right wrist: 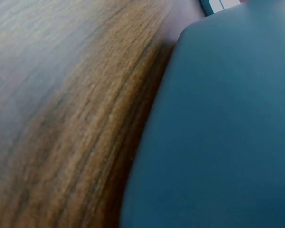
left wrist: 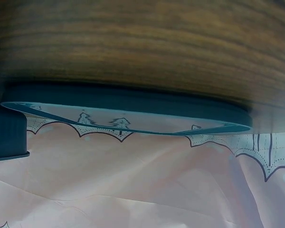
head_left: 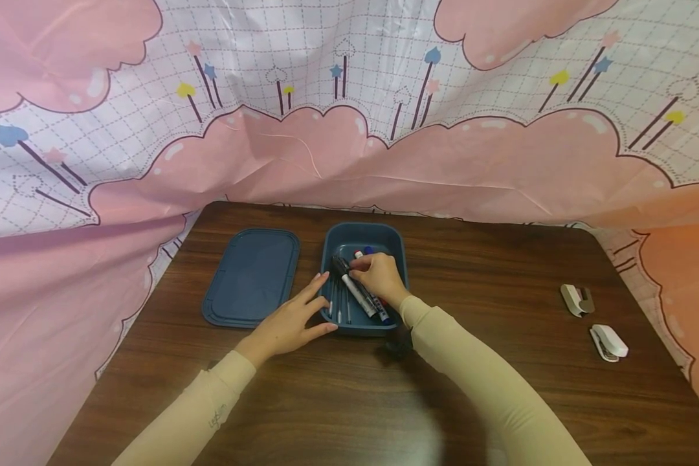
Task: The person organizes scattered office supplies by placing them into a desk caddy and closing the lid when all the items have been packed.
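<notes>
- Reaching into the blue box (head_left: 397,259), the right hand (head_left: 380,277) has its fingers curled round a bundle of markers (head_left: 358,292); the fingertips point toward 9 o'clock.
- From the grip the markers run down toward 5 o'clock, their lower ends near the box's front wall; a black cap (head_left: 340,265) sticks out of the hand toward 10 o'clock.
- At 12 o'clock of that hand, against the far end of the box, lie a red-capped (head_left: 358,254) and a blue-capped marker end (head_left: 369,250) (only the tips show).
- Flat on the table (head_left: 501,388), the left hand (head_left: 291,320) lies with straight, spread fingers; it grips nothing. Its fingertips (head_left: 323,277) touch the box's left wall, and the thumb lies along the front left corner.
- At 9 o'clock of the box, just beside it, the blue lid (head_left: 252,277) lies flat on the table; the left hand's knuckles are near its front right corner.
- In the left wrist view the lid's (left wrist: 133,102) rim shows edge-on against the wood; in the right wrist view only the box's blue wall (right wrist: 218,133) and table grain (right wrist: 61,95) are seen, blurred.
- Well apart at 3 o'clock lie two small white staplers (head_left: 576,299) (head_left: 608,342), one behind the other.
- A pink patterned cloth (head_left: 349,155) hangs behind and beside the table.
</notes>
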`<move>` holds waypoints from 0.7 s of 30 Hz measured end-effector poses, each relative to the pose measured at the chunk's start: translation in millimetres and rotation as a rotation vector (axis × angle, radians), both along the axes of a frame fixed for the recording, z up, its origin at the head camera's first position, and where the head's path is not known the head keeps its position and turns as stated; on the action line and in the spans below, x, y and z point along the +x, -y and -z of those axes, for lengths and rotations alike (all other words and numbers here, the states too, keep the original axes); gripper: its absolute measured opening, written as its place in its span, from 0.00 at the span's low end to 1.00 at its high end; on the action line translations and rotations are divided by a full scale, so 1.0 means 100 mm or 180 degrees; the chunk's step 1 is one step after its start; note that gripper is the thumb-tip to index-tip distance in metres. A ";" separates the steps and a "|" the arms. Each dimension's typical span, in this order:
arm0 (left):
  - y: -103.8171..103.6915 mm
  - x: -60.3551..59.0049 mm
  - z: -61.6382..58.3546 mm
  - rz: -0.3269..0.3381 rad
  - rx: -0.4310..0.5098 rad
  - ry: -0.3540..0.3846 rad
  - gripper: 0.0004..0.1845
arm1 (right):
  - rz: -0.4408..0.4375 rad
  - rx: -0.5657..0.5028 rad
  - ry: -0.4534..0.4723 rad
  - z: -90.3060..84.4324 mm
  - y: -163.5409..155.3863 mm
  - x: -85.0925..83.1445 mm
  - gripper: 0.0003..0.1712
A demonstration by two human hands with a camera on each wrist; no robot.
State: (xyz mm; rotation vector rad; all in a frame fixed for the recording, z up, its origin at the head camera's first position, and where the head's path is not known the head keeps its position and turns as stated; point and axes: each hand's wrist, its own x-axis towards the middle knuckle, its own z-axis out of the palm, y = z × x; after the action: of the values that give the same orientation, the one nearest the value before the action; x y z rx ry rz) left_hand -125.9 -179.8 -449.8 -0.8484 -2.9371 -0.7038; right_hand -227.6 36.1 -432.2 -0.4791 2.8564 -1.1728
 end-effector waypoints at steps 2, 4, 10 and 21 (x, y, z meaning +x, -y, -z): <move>0.00 0.00 -0.01 -0.0007 0.0001 0.0017 0.34 | -0.0001 -0.0010 -0.0015 0.00 0.00 0.00 0.11; 0.00 0.00 -0.01 -0.0018 0.0001 0.0034 0.34 | -0.0005 -0.0016 -0.0024 0.01 -0.01 -0.01 0.11; -0.01 0.01 -0.02 -0.0019 0.0008 0.0060 0.33 | -0.0032 -0.0031 -0.0041 0.01 -0.01 -0.01 0.12; 0.00 0.00 -0.01 -0.0005 0.0002 0.0021 0.33 | -0.0089 -0.0057 -0.0050 -0.03 -0.02 0.00 0.13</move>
State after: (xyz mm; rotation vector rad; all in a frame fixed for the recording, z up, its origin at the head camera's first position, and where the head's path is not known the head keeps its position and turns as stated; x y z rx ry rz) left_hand -126.4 -180.2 -448.4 -0.8454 -2.9429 -0.7087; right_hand -227.6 37.7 -429.0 -0.5297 2.8448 -1.1967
